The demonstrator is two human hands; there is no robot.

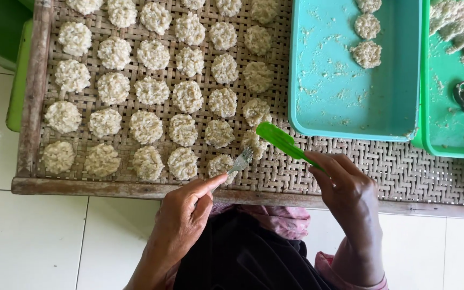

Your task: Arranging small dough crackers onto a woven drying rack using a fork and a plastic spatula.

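White floor tiles [28,241] are seen beneath a wide woven bamboo tray [393,172], on which pale rice cakes [151,90] are laid in spaced rows, apparently so that none stick together. Beyond it a teal plastic tub [345,107] holds three more cakes. A green spatula [283,140] is closed in the right hand's [350,201] grip, its blade resting on the nearest-row cake [254,143] (seemingly to steady it). A metal fork [238,164] is pinched by the left hand [186,212], tines at the neighbouring cake [219,165].
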